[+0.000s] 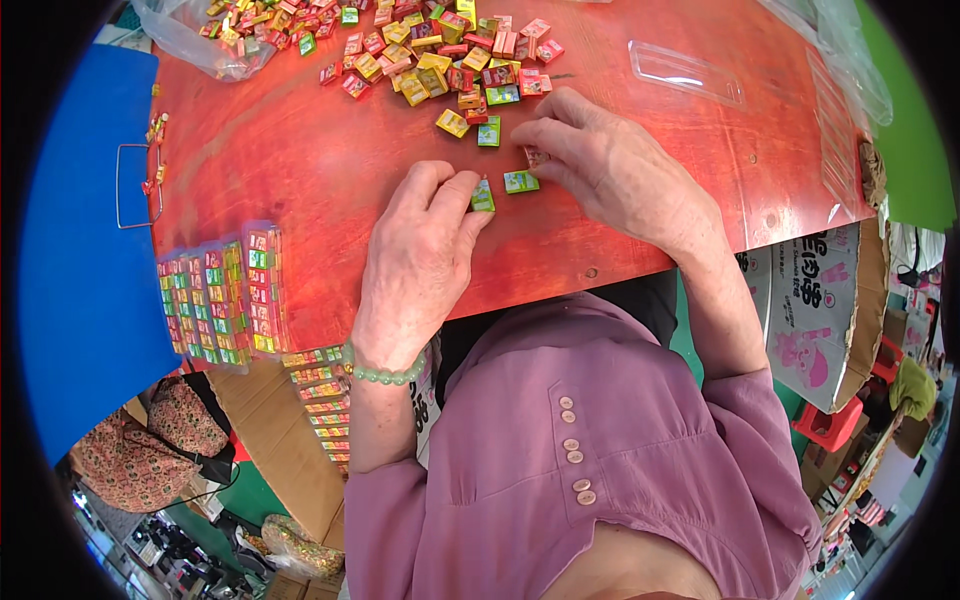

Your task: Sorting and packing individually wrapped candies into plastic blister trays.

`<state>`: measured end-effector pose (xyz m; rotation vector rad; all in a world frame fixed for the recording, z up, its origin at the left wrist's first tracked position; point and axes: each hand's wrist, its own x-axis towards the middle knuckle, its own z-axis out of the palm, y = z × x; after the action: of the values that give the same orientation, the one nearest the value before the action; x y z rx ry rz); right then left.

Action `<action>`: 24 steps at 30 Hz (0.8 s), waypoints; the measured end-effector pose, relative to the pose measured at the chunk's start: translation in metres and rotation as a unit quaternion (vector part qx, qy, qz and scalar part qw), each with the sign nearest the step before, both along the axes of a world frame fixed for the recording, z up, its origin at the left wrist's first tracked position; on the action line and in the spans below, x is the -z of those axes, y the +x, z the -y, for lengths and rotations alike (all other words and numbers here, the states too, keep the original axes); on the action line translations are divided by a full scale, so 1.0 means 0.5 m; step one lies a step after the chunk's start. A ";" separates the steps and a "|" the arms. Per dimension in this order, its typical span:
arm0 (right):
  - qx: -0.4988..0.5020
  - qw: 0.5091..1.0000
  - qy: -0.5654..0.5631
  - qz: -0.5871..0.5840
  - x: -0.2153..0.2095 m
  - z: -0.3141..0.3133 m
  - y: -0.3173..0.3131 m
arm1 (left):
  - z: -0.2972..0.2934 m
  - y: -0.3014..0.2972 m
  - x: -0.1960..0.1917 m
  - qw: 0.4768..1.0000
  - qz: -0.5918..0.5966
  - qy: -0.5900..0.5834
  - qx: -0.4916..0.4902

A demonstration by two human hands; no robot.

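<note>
My left hand (420, 250) rests on the red table (290, 150), its fingertips pinching a small green packet (483, 196). My right hand (610, 165) lies just to the right, fingers curled over a small red packet (533, 156) and touching another green packet (521, 181). A loose heap of small red, yellow and green packets (440, 55) spreads over the far middle of the table, a little beyond both hands. A green bead bracelet (385, 374) circles my left wrist.
Filled clear trays of packets (215, 295) lie at the table's near left edge, more stacked below (320, 395). An empty clear tray (687, 72) sits far right. A plastic bag (195, 40) with packets lies far left. A cardboard box (815, 310) stands to the right.
</note>
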<state>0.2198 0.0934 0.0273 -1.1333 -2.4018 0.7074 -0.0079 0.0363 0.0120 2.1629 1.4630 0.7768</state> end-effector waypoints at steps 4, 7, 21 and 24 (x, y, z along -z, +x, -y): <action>0.000 0.999 -0.015 0.043 -0.015 0.024 0.012 | 0.011 -0.016 0.008 0.999 -0.001 -0.002 -0.050; 0.004 0.997 -0.059 0.051 -0.018 0.042 0.026 | 0.018 -0.020 0.009 0.999 0.003 -0.010 -0.049; -0.005 0.998 -0.066 0.000 -0.010 0.012 0.013 | 0.022 0.003 0.011 0.999 -0.003 0.028 -0.022; 0.000 0.995 -0.101 0.015 -0.029 0.013 0.004 | 0.022 0.000 0.013 0.999 0.002 0.030 -0.020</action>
<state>0.2216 0.0866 0.0420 -1.2295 -2.3970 0.9575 -0.0077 0.0252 0.0054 2.1807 1.5032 0.8485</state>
